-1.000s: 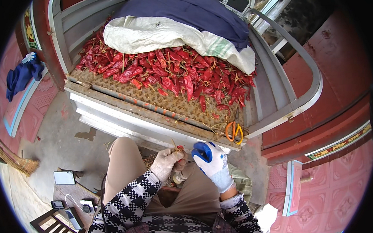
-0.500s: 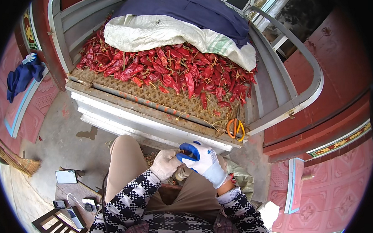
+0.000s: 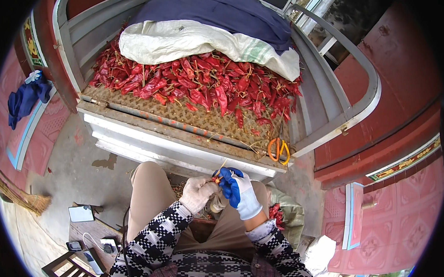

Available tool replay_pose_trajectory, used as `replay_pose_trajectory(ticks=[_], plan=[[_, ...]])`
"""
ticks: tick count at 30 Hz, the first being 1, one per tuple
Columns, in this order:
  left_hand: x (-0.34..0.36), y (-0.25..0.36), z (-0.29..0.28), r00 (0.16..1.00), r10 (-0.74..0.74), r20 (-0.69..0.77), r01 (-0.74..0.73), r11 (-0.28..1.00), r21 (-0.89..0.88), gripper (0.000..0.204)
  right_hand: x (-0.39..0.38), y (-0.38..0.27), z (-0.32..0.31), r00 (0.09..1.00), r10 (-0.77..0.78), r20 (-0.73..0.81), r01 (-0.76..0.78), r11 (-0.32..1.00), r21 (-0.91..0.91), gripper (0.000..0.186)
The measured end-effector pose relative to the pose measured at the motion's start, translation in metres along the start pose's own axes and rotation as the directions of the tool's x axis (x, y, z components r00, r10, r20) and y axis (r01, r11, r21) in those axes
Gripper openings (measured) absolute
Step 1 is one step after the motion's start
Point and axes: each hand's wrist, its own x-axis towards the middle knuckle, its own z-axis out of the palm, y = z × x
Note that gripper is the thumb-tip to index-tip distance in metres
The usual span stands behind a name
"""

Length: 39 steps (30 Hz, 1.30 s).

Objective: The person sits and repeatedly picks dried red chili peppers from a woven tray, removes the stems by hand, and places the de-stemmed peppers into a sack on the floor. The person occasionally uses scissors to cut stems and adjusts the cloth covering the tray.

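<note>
My left hand [image 3: 198, 193], in a cream knit glove, is closed over my lap, its fingertips against a small red and yellowish chili pepper [image 3: 217, 179]. Pressed in from the other side is my right hand [image 3: 238, 191], in a white glove with blue coated fingers, which pinches the same pepper. A pale stem [image 3: 223, 164] sticks up above the fingertips. Most of the pepper is hidden by the gloves. Beyond my knees, a heap of dried red chili peppers [image 3: 195, 85] lies on the rusty cargo bed [image 3: 166, 110], partly under a white woven sack [image 3: 173, 41] and dark blue cloth [image 3: 211, 15].
Orange-handled scissors [image 3: 279, 151] lie at the bed's near right corner. By my right leg stands a pale sack [image 3: 290, 214] with red chili peppers [image 3: 276, 214] beside it. To the left are a small wooden table [image 3: 99, 228] bearing a phone [image 3: 81, 213], and a broom [image 3: 31, 200].
My right hand has turned and drawn slightly left, its blue fingers now curled in. The red pepper and its pale stem have come into sight between the gloves. The view has shifted slightly.
</note>
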Motion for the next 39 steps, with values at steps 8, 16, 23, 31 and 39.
replay_pose_trajectory(ticks=[8, 16, 23, 31, 39], plan=[[-0.003, -0.013, -0.001, 0.993, -0.035, 0.116, 0.057, 0.979, -0.194, 0.023, 0.032, 0.012, -0.049, 0.998, -0.033, -0.055, 0.050, 0.940, 0.336, 0.022], [-0.012, 0.016, -0.009, 0.990, -0.115, 0.080, 0.136, 0.929, -0.343, 0.025, 0.016, 0.014, -0.054, 0.955, -0.275, 0.106, 0.268, 0.660, -0.702, 0.031], [-0.013, -0.002, -0.013, 0.992, -0.112, 0.049, 0.122, 0.937, -0.328, 0.022, 0.026, 0.002, -0.063, 0.860, -0.499, 0.106, 0.304, 0.335, -0.892, 0.034], [-0.008, -0.008, -0.015, 0.987, -0.106, 0.118, 0.136, 0.951, -0.279, 0.017, 0.122, -0.127, -0.104, 0.761, -0.647, 0.048, -0.010, -0.087, -0.996, 0.059], [0.001, -0.012, -0.016, 0.983, -0.133, 0.123, 0.168, 0.923, -0.346, 0.017, 0.176, -0.139, -0.128, 0.877, -0.478, 0.046, -0.141, -0.349, -0.926, 0.042]])
